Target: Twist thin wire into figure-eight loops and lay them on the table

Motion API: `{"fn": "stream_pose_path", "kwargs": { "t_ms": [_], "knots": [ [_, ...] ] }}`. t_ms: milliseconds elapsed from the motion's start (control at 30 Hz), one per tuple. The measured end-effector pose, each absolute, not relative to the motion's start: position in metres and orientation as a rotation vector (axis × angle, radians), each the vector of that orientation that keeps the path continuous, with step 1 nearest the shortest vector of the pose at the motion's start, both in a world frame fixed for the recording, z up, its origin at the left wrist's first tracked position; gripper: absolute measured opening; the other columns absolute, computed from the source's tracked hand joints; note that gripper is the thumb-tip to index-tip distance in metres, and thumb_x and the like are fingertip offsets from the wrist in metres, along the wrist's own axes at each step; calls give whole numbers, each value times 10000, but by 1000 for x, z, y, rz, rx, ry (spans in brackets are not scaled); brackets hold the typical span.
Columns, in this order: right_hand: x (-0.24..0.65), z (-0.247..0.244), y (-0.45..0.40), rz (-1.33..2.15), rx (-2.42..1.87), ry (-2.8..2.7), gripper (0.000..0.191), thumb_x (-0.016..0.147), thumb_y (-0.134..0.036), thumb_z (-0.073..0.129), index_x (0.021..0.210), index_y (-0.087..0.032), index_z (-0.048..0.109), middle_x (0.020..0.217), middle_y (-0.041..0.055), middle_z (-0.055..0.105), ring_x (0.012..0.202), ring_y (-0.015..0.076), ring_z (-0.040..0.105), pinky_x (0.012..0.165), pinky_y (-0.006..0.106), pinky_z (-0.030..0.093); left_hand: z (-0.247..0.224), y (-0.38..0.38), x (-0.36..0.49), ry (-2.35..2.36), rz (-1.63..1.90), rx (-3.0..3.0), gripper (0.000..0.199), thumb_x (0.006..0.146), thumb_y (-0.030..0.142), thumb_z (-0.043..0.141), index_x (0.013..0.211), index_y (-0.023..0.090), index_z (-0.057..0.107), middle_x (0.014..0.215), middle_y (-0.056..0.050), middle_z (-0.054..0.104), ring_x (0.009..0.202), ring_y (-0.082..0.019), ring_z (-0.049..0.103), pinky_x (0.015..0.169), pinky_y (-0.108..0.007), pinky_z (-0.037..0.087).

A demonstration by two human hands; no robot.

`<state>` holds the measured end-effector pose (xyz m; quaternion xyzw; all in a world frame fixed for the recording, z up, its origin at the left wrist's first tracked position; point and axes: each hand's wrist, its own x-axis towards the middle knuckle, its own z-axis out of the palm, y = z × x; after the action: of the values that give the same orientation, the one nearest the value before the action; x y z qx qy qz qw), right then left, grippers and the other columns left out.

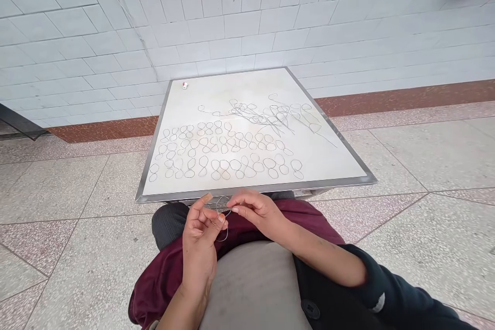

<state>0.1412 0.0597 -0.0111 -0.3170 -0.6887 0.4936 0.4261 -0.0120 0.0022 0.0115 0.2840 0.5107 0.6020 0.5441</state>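
Observation:
Just in front of the table's near edge, both my hands work on one thin wire (227, 232) bent into loops. My left hand (204, 229) is closed, pinching the wire between thumb and fingers, with one loop above the pinch and another below. A tan wrap covers the tip of one of its fingers. My right hand (259, 212) comes in from the right, its thumb and forefinger pinched on the upper loop's side. On the white tabletop (328, 160) lie several rows of figure-eight wire loops (203, 166).
Behind the rows, a loose tangle of looped wires with long straight tails (273, 113) spreads over the right half. A small red-and-white object (185, 85) sits in the far left corner. Grey metal edging (255, 189) frames the table, which stands by a tiled wall (240, 26).

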Motion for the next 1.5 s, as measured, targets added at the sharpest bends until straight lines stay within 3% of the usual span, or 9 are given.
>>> {"fn": "stream_pose_path", "kwargs": {
  "t_ms": [100, 233, 1000, 1500],
  "knots": [
    [147, -9, 64, 888, -734, -2000, 152, 959, -227, 496, 983, -235, 646, 921, 49, 679, 897, 173, 590, 829, 341, 497, 12, 1, -13, 1247, 1426, 740, 482, 739, 235, 740, 1191, 249, 573, 750, 50, 577, 682, -98, 572, 721, -244, 473],
    [150, -9, 67, 742, -682, -2127, 161, 965, -207, 476, 1007, -214, 631, 944, 68, 659, 902, 178, 585, 809, 328, 509, 12, 0, -14, 1286, 1412, 781, 486, 742, 242, 736, 1199, 249, 570, 754, 45, 583, 686, -102, 569, 707, -240, 471],
    [146, -3, 53, 625, -827, -2213, 196, 979, -158, 384, 1010, -196, 573, 916, 64, 589, 815, 162, 588, 739, 305, 543, 12, -1, -11, 1289, 1446, 760, 424, 725, 242, 755, 1124, 240, 612, 754, 39, 596, 716, -107, 571, 757, -237, 458],
    [146, -8, 51, 512, -761, -2203, 266, 966, -108, 363, 1088, -214, 575, 962, 77, 603, 874, 190, 564, 750, 333, 531, 13, -1, -10, 1246, 1476, 754, 423, 721, 237, 759, 1116, 245, 609, 736, 43, 598, 697, -100, 572, 740, -229, 463]
  ]
}}
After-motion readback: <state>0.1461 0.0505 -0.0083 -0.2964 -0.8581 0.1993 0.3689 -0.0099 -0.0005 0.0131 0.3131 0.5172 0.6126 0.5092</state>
